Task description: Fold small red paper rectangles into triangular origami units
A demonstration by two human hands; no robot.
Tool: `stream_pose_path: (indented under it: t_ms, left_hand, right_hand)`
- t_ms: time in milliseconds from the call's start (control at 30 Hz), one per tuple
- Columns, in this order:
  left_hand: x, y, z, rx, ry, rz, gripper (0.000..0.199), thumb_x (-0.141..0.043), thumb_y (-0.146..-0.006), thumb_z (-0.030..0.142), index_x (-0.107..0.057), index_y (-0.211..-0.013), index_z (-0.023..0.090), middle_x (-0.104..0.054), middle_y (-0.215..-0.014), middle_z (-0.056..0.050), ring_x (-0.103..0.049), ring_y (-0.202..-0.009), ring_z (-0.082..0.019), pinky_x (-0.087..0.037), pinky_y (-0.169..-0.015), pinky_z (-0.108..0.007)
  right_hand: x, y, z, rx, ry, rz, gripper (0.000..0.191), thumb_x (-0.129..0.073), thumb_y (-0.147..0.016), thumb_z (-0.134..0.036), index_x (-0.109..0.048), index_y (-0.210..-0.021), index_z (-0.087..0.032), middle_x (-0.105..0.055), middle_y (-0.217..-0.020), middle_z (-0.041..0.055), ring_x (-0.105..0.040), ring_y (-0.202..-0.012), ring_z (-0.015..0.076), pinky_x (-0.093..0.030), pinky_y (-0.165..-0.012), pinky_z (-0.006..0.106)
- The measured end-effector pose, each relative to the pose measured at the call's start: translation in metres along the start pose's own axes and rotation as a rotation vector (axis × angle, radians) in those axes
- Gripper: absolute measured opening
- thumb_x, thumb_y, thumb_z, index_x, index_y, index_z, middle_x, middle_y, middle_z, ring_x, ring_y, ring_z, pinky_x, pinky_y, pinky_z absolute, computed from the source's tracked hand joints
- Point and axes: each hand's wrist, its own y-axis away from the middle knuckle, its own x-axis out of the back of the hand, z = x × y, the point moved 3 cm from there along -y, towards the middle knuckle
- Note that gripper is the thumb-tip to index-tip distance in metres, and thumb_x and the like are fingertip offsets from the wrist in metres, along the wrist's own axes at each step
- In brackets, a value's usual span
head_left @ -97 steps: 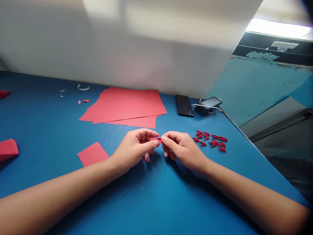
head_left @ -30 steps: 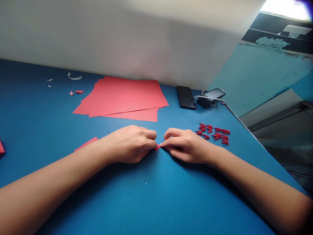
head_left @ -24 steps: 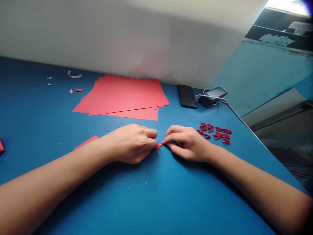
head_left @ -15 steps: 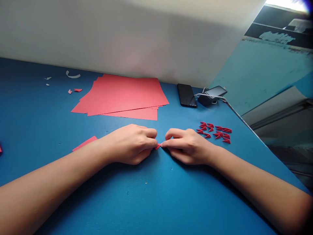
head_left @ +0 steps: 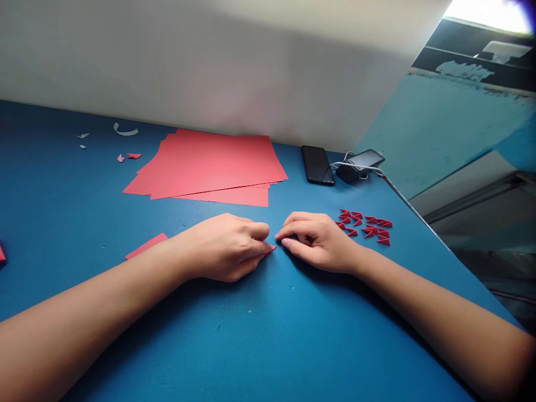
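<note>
My left hand is closed, pinching a small folded piece of red paper against the blue table. Most of that piece is hidden under the fingers; only its pointed right end shows. Just to the right of the tip, my right hand rests with curled fingers and the thumb a little apart from the index finger. It holds nothing that I can see. Beyond my right wrist lie several small red paper triangles in a loose cluster. A red paper strip sticks out from behind my left forearm.
Red paper sheets lie stacked at the back. To their right are a black phone and another device with a white cable. White paper scraps and small red folded bits sit back left. The table edge runs along the right.
My right hand has let go of the red piece's right end, its fingers lifting slightly and loosening. My left hand keeps its hold in the same place. The view has shifted slightly.
</note>
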Motion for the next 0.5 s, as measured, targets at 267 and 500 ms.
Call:
stream_pose_path:
  t_ms: [267, 500]
  left_hand:
    - [-0.005, -0.001, -0.006, 0.165, 0.334, 0.102, 0.02, -0.052, -0.084, 0.018, -0.07, -0.092, 0.018, -0.064, -0.094, -0.004, -0.059, -0.069, -0.012, -0.043, -0.064, -0.024]
    - [0.0, -0.002, -0.006, 0.207, 0.437, 0.084, 0.017, -0.054, -0.082, 0.014, -0.07, -0.088, 0.017, -0.063, -0.097, -0.004, -0.058, -0.075, -0.012, -0.043, -0.068, -0.022]
  right_hand:
    - [-0.01, 0.001, -0.017, -0.158, 0.158, -0.07, 0.017, -0.053, -0.089, -0.022, -0.069, -0.093, -0.02, -0.062, -0.093, 0.0036, -0.058, -0.08, 0.0146, -0.042, -0.071, 0.026]
    - [-0.01, -0.007, -0.023, -0.324, 0.204, -0.186, 0.01, -0.051, -0.085, -0.021, -0.061, -0.084, -0.019, -0.061, -0.088, 0.0024, -0.056, -0.074, 0.0145, -0.039, -0.066, 0.026]
